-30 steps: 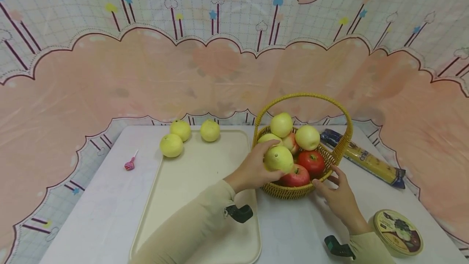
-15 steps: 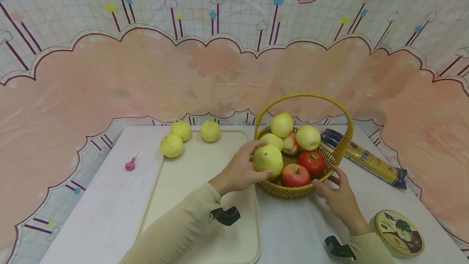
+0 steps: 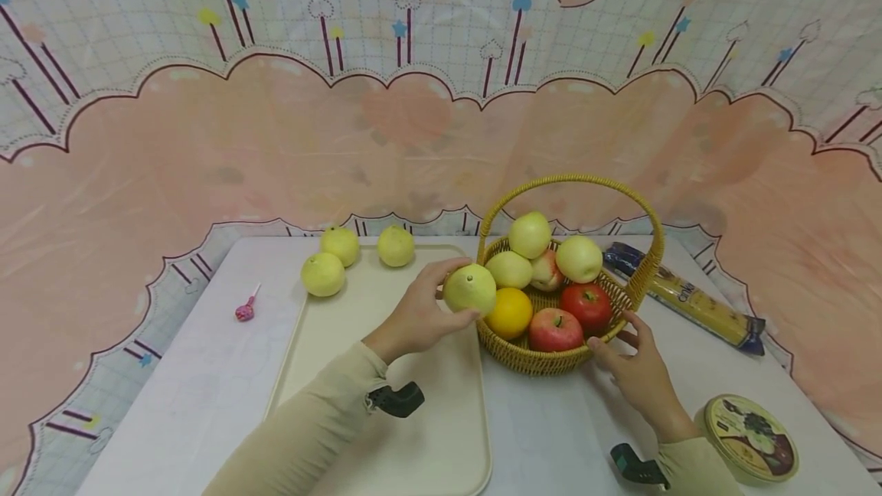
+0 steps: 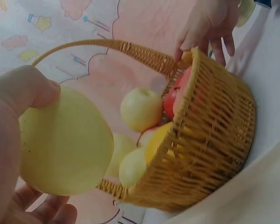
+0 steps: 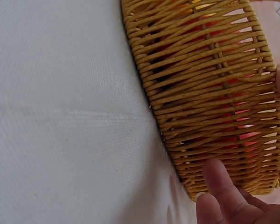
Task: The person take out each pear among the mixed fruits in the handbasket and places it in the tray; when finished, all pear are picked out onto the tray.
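Note:
My left hand [image 3: 422, 314] grips a yellow-green round fruit [image 3: 470, 290] between thumb and fingers, at the left rim of the wicker basket [image 3: 544, 363]. In the left wrist view that fruit [image 4: 65, 140] fills the near left, apart from the basket [image 4: 214, 126]. My right hand [image 3: 642, 377] touches the basket's right front rim; in the right wrist view its fingers [image 5: 219, 179] lie against the woven side. Inside the basket are an orange [image 3: 510, 314], a pink-red apple [image 3: 555, 330], a red fruit [image 3: 586, 306] and several pale fruits [image 3: 579, 259].
A beige tray [image 3: 451, 435] lies left of the basket, with a yellow-green fruit [image 3: 396, 246] at its back and two more at its back left corner. A lollipop [image 3: 245, 309] lies farther left. On the right are a long yellow packet [image 3: 696, 303] and a round tin [image 3: 751, 437].
My left hand has moved left with the yellow-green fruit, from over the basket's middle to its left rim. The orange has come into view. My right hand has stayed on the rim.

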`<action>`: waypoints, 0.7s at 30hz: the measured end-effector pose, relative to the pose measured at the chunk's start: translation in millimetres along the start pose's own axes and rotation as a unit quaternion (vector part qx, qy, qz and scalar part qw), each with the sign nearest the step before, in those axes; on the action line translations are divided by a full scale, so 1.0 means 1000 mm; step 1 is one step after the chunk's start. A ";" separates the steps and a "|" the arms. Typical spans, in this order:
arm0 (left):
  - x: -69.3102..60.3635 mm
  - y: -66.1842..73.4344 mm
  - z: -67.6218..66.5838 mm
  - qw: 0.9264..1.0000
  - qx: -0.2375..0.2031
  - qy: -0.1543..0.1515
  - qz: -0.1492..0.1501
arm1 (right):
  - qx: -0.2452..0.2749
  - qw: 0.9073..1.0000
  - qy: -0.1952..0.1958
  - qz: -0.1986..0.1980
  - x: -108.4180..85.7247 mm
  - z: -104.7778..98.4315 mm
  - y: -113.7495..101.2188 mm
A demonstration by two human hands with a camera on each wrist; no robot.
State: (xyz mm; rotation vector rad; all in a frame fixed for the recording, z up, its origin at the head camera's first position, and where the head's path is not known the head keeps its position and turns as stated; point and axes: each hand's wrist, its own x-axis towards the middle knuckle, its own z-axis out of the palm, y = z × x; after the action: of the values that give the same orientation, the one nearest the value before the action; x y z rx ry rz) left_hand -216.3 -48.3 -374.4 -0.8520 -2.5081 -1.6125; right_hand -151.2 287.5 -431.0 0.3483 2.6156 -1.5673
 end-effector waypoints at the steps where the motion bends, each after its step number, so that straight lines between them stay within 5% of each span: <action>1: -0.001 -0.002 -0.002 1.000 0.001 0.003 -0.002 | -0.001 1.000 0.000 0.000 0.000 0.000 0.000; 15: -0.006 -0.025 -0.034 0.999 -0.004 0.036 -0.038 | -0.004 1.000 -0.004 0.004 0.001 -0.001 -0.001; 21: -0.005 -0.039 -0.045 0.996 0.000 0.042 -0.075 | -0.004 1.000 -0.001 0.002 0.001 0.000 -0.001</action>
State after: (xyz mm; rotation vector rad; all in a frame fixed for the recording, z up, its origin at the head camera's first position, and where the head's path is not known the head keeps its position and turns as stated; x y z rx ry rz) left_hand -241.8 -100.4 -387.9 -0.5942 -2.5675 -1.6537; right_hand -152.2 287.3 -429.7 0.3508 2.6168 -1.5542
